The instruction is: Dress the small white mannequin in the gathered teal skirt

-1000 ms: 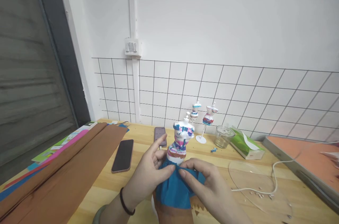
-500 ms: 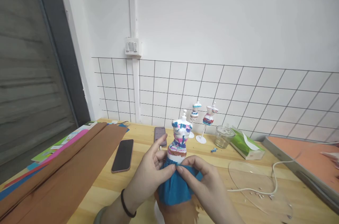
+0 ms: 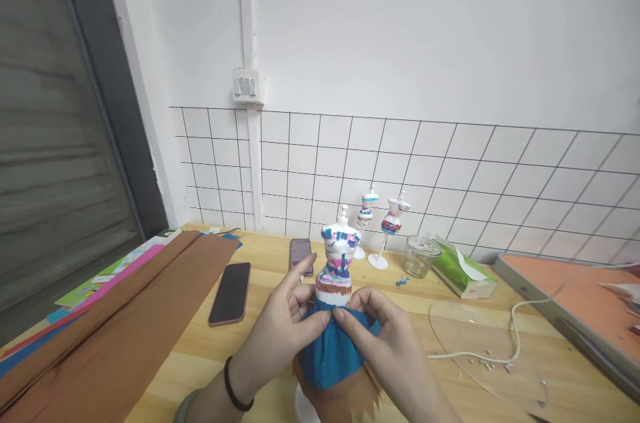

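Note:
A small white dress form (image 3: 341, 256), patched with blue, pink and brown scraps, stands upright between my hands. Around its lower part hangs a gathered blue paper skirt (image 3: 330, 356), over a brown paper layer (image 3: 345, 399) with a jagged edge. My left hand (image 3: 295, 319) presses the blue paper's top edge at the hip with the thumb, its index finger stretched upward. My right hand (image 3: 377, 329) pinches the same edge between thumb and fingers, just right of the left thumb. What lies under the fingertips is hidden.
Brown paper (image 3: 135, 316) covers coloured sheets at left. Two phones (image 3: 230, 294) lie behind my left hand. Two smaller dress forms (image 3: 395, 216), a glass jar (image 3: 421, 256) and a green tissue pack (image 3: 463, 269) stand behind. A white cable (image 3: 515, 323) and an orange-lined tray (image 3: 575, 303) are at right.
My right thumb and fingers have shifted slightly along the blue paper's top edge, and the jagged brown layer shows more at lower right. The view has shifted slightly.

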{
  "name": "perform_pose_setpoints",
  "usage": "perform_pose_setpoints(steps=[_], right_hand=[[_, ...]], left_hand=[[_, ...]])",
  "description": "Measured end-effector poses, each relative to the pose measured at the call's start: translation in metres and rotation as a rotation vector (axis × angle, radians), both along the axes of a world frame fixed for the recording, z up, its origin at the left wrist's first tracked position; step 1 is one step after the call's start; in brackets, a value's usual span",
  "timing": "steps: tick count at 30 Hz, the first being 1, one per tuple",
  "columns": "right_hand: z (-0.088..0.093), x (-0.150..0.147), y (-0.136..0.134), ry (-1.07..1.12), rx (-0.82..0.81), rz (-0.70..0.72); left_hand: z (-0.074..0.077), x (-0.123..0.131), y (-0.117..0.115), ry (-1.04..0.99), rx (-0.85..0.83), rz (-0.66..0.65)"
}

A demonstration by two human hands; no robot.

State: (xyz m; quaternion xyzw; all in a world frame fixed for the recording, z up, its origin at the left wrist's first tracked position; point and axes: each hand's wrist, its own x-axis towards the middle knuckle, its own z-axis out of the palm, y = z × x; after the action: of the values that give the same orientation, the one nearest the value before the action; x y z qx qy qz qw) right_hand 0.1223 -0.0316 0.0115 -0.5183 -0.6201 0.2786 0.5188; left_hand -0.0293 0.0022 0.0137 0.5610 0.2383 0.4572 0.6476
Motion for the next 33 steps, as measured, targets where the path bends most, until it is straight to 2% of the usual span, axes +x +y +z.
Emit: perform_pose_setpoints(steps=[4,10,13,18,21,25,31,33], right_hand=[[-0.002,-0.001,0.003,0.006,-0.001,-0.003],[-0.009,0.005,0.006,-0.150,0.080,-0.030],[-0.004,0.011,-0.001,-0.289,0.242,-0.037],[0.008,0.004,-0.015,-0.697,0.607,0.090],[0.002,-0.009,-0.013,-0.789,0.783,0.010],[-0.009,-0.019,-0.010,-0.717,0.888,-0.093],[-0.009,-0.019,-0.017,-0.825,0.946,0.010],[-0.010,-0.019,-0.016,-0.837,0.973,0.000]], left_hand=[[0.000,0.001,-0.001,0.007,-0.014,0.001],[0.003,0.005,0.000,0.032,-0.102,0.087],[0.004,0.001,0.004,0.029,-0.141,0.165],[0.006,-0.010,0.015,-0.038,-0.178,0.302],[0.007,-0.011,0.016,-0.045,-0.188,0.324],[0.007,-0.009,0.013,-0.040,-0.190,0.324],[0.006,-0.010,0.012,-0.026,-0.134,0.286],[0.006,-0.011,0.013,-0.028,-0.113,0.275]])
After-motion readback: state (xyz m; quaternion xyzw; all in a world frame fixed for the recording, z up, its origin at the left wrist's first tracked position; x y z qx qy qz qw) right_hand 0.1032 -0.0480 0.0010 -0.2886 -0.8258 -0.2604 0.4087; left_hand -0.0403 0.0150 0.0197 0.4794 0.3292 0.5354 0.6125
